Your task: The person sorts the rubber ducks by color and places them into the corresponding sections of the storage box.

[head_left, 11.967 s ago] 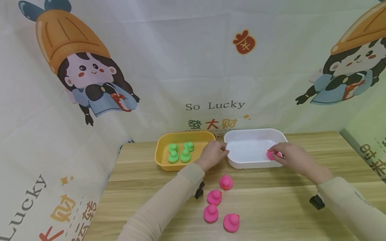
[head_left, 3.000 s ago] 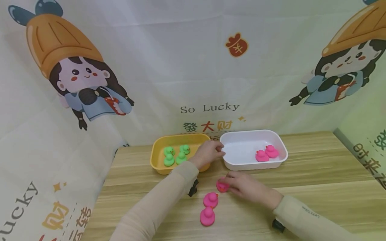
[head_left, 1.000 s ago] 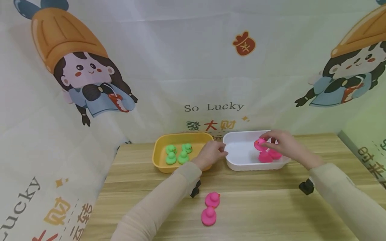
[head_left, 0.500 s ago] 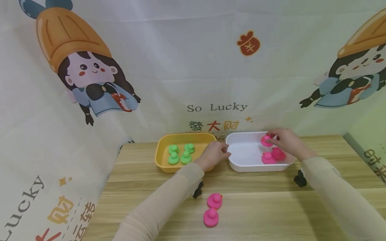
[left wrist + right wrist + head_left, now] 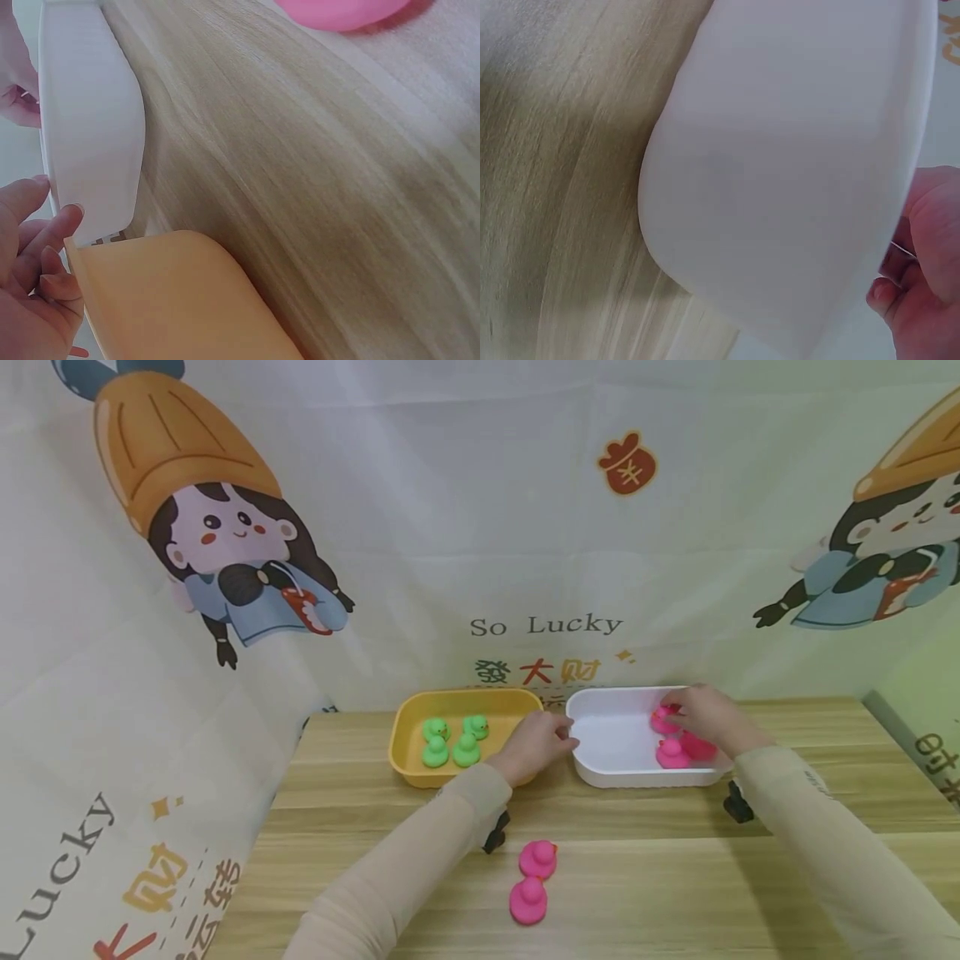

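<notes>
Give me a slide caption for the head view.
Right hand sets pink duck in white tray; two remain outside.

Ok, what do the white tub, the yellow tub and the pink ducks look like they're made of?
White tub: likely plastic, smooth matte moulded walls. Yellow tub: same look, rounded corners. Pink ducks: probably soft rubber or vinyl, one-piece, slight sheen; cannot confirm softness.

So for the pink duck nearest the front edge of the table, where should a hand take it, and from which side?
Probably from above, pinching the round body of the nearer pink duck at its two flanks. It sits upright on the table with its head up top, and the other loose pink duck stands just behind it, seemingly touching, so a rear approach is crowded. The right hand is at the white tub.
</notes>
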The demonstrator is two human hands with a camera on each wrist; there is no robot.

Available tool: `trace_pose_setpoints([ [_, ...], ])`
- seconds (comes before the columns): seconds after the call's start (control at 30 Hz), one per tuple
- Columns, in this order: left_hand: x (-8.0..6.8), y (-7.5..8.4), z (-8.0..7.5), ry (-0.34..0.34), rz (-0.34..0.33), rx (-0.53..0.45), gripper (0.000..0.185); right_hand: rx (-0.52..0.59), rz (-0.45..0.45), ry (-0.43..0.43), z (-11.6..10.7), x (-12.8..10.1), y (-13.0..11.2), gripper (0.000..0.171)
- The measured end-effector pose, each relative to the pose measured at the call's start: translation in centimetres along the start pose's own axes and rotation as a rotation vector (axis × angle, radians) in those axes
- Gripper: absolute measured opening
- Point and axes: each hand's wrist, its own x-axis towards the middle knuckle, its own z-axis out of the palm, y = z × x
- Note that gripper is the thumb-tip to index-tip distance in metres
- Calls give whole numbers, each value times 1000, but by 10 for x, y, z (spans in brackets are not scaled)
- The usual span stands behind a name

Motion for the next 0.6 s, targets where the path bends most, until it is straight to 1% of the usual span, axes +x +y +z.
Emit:
trace_pose_setpoints([
  [0.17,0,0,0,0,-3,7,39,-5,21,-5,2,0,-2,20],
  [0.33,0,1,1,0,-1,10,39,-5,51,-11,1,-2,-4,24],
  [0.5,0,0,2,0,4,6,38,-11,32,16,-2,-4,-4,26],
  [0.6,1,0,1,3,-3,1,39,-11,13,36,-4,-5,-3,24],
])
